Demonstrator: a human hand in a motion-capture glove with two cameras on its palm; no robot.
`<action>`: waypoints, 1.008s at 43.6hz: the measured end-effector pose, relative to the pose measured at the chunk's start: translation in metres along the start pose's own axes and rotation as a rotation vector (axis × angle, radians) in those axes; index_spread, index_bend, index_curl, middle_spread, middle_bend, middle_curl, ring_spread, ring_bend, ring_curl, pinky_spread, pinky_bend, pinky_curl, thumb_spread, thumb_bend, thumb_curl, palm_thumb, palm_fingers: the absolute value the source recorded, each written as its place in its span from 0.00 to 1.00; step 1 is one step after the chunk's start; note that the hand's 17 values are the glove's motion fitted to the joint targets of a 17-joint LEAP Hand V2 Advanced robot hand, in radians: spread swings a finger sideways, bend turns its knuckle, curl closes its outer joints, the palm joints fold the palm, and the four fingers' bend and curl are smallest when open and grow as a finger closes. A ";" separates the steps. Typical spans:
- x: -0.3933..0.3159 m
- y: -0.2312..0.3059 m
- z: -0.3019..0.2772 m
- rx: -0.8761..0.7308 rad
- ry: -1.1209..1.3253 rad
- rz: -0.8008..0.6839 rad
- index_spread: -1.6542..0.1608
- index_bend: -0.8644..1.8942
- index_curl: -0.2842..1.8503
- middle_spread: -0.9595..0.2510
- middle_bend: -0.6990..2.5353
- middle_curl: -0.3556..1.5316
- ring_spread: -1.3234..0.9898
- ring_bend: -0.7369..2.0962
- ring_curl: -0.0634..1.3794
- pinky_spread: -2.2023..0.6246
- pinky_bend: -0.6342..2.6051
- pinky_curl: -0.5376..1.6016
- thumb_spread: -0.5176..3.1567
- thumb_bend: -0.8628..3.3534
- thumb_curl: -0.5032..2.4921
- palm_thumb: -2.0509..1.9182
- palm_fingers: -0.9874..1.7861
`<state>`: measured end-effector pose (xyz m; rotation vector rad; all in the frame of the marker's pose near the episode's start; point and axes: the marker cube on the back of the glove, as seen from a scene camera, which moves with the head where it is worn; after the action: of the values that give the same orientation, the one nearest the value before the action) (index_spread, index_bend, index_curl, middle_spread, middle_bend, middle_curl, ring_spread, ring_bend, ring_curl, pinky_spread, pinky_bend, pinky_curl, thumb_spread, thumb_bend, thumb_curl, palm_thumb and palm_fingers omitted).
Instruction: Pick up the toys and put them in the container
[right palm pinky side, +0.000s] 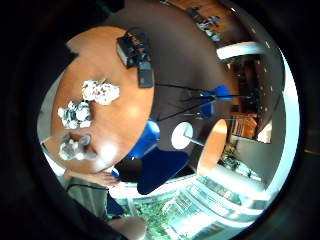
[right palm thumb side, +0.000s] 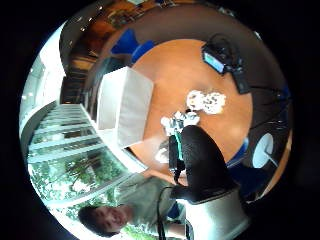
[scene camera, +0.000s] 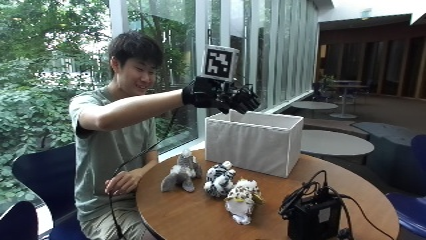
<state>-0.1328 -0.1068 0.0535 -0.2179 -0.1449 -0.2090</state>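
The black-gloved right hand (scene camera: 226, 97) hovers with loosely curled, empty fingers above the white fabric box (scene camera: 253, 141), three plush toys (scene camera: 218, 180) beside it.

The person (scene camera: 113, 135) wears a grey-green short-sleeved T-shirt, seemingly khaki trousers, and a black-gloved grip (scene camera: 219, 97).
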 end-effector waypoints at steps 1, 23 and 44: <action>-0.001 -0.005 0.005 -0.009 0.010 0.004 0.78 0.34 0.21 0.68 0.29 0.34 0.48 0.43 0.19 0.73 0.43 0.40 0.53 0.22 0.25 0.52 0.30; 0.036 -0.107 0.218 -0.257 0.143 0.208 0.80 0.32 0.18 0.72 0.28 0.37 0.49 0.43 0.21 0.75 0.45 0.42 0.50 0.20 0.27 0.53 0.29; 0.045 -0.121 0.269 -0.204 0.033 0.064 0.76 0.41 0.22 0.59 0.39 0.45 0.42 0.62 0.32 0.67 0.44 0.40 0.49 0.24 0.30 0.64 0.73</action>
<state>-0.1482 -0.1690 0.3453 -0.4214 -0.0839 -0.1633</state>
